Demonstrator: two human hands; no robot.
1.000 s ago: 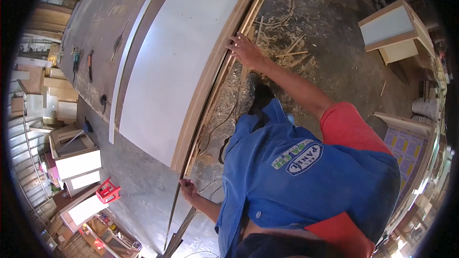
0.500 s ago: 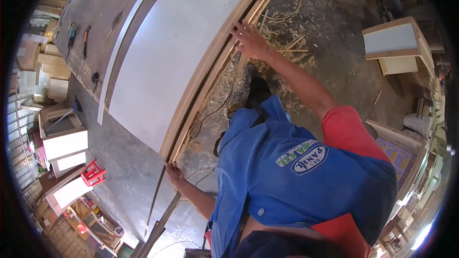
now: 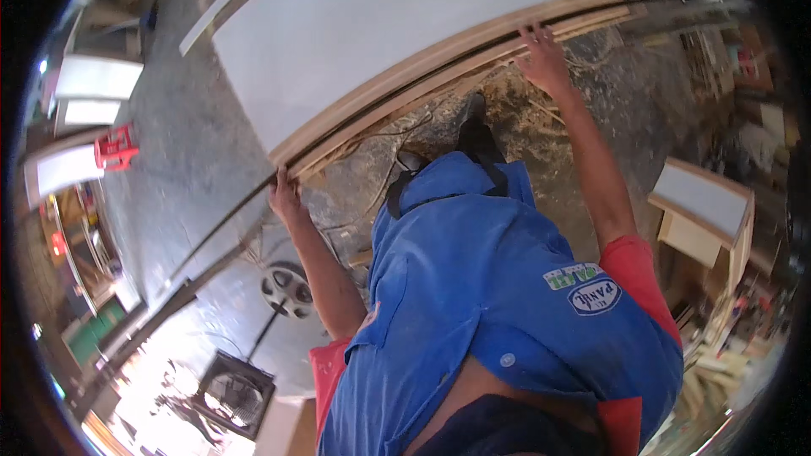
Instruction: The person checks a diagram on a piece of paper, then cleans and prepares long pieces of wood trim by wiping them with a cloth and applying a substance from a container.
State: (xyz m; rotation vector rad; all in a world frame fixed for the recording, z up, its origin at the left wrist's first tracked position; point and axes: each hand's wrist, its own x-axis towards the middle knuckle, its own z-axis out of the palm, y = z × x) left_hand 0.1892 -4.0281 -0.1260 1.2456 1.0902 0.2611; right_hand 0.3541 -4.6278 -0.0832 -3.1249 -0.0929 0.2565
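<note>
A large white panel (image 3: 397, 25) lies flat on a grey workbench (image 3: 182, 160). Long wooden strips (image 3: 439, 67) run along its near edge. My left hand (image 3: 284, 192) grips the end of a wooden strip at the panel's near corner. My right hand (image 3: 541, 55) is stretched out further along the same edge, fingers curled over the strip. A thin dark strip (image 3: 215, 232) continues from my left hand toward the lower left. My blue shirt fills the lower middle.
Sawdust and offcuts cover the floor by my feet (image 3: 473, 118). A red stool (image 3: 114, 148) and white boxes (image 3: 93, 89) stand at left. Two fans (image 3: 283, 287) (image 3: 232, 388) sit lower left. A white-topped cabinet (image 3: 705, 203) stands at right.
My head has turned, so the panel now runs across the top of the view. Both hands stay on the panel's wooden edge, the left one near the corner.
</note>
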